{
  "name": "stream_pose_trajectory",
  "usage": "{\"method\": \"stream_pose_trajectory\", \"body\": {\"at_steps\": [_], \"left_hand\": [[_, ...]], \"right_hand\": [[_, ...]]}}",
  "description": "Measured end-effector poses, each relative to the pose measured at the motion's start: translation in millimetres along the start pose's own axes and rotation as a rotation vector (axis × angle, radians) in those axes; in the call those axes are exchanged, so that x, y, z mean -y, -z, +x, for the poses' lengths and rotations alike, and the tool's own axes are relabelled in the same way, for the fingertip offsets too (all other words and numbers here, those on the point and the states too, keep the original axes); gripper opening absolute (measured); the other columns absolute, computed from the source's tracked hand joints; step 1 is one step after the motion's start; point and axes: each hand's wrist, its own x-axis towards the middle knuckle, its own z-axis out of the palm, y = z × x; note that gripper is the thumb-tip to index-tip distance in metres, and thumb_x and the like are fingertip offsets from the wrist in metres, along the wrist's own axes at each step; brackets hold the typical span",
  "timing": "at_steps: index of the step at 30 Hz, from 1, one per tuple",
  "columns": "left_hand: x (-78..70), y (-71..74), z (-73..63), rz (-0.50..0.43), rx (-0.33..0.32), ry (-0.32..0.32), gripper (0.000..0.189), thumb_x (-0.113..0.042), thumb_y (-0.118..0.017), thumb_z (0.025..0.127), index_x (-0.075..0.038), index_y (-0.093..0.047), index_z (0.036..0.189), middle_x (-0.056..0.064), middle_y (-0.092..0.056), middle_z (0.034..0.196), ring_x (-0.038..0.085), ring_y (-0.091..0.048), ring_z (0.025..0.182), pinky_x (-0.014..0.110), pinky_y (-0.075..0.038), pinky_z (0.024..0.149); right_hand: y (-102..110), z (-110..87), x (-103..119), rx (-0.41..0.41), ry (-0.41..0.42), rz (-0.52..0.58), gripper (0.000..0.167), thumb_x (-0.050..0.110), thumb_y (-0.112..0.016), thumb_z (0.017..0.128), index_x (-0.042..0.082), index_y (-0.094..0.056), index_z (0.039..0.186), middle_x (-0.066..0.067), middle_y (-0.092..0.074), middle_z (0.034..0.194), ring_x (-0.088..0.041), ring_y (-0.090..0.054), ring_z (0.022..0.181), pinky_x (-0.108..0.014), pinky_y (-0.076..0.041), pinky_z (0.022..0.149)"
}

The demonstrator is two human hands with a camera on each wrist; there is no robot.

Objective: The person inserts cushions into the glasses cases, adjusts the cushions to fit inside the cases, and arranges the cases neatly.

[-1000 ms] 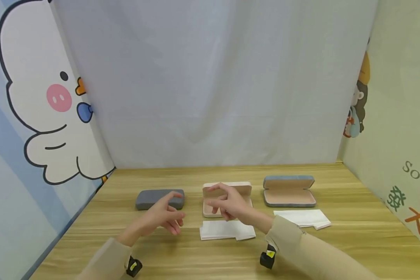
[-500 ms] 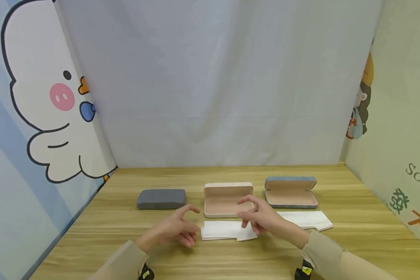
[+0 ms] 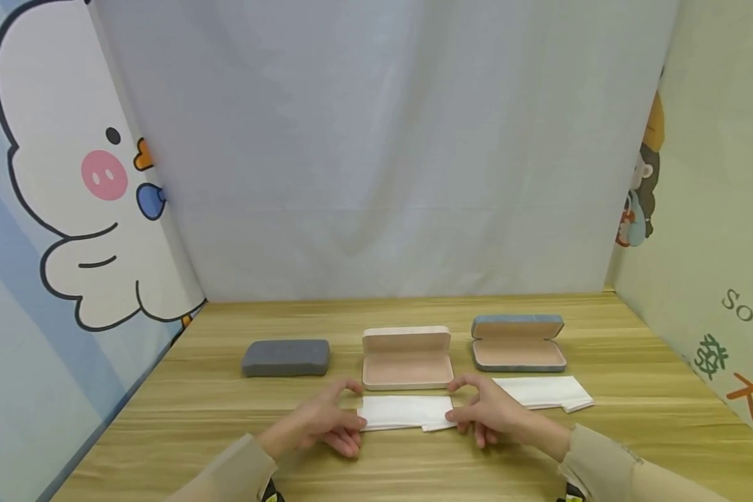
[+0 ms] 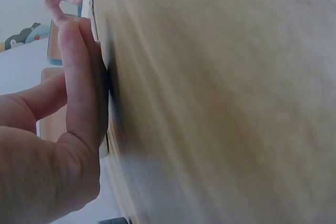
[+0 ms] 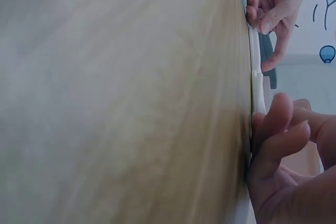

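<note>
A folded white cloth (image 3: 404, 411) lies flat on the table in the middle of the head view. My left hand (image 3: 329, 423) is at its left end, thumb touching the near corner and index finger by the far corner. At the right end is my right hand (image 3: 492, 413), its thumb on the cloth and its index finger stretched toward the far corner. Thumb and index finger stand apart on both hands. Just behind the cloth stands a cream glasses case (image 3: 408, 373), lid up, with a pinkish lining. The right wrist view shows the cloth (image 5: 255, 51) edge-on between both hands.
To the left lies a closed grey glasses case (image 3: 285, 358). A blue-grey glasses case (image 3: 519, 354) stands with its lid up at the right, a second folded white cloth (image 3: 539, 392) in front of it. A pale curtain (image 3: 389, 174) hangs behind the wooden table (image 3: 376, 474).
Both hands have come down and forward to the two ends of the middle cloth. Earlier they hovered over the table, the right one first in front of the cream case. Cases and cloths look unmoved.
</note>
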Motion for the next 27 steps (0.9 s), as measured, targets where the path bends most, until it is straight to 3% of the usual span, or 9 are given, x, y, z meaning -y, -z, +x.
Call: {"method": "stream_pose_trajectory", "body": {"at_steps": [7,19,27], "left_hand": [[-0.3,-3.4,4.0,0.013,-0.037,0.004,0.055,0.001,-0.061,0.09,-0.003,-0.027,0.132,0.01,-0.062,0.061,0.013,-0.063,0.047,0.025,-0.057,0.047],[-4.0,-12.7,8.9,0.082,-0.085,0.003,0.032,0.004,-0.058,0.09,-0.001,-0.036,0.112,0.01,-0.06,0.057,0.013,-0.061,0.044,0.024,-0.055,0.042],[-5.5,-19.1,9.7,0.131,-0.122,-0.012,0.019,0.008,-0.057,0.088,0.0,-0.042,0.097,0.009,-0.06,0.056,0.013,-0.06,0.043,0.026,-0.056,0.042]], "right_hand": [[0,4.7,-1,-0.011,-0.024,-0.007,0.058,0.017,-0.073,0.085,-0.006,-0.041,0.129,-0.007,-0.067,0.063,-0.005,-0.054,0.037,-0.016,-0.045,0.034],[-9,13.2,5,-0.089,-0.079,-0.054,0.041,0.009,-0.072,0.084,-0.002,-0.05,0.115,-0.006,-0.064,0.056,-0.007,-0.054,0.035,-0.02,-0.046,0.033],[-9,15.9,6,-0.086,-0.052,-0.078,0.037,0.005,-0.071,0.084,-0.006,-0.052,0.114,-0.008,-0.066,0.058,-0.008,-0.056,0.037,-0.021,-0.048,0.035]]}}
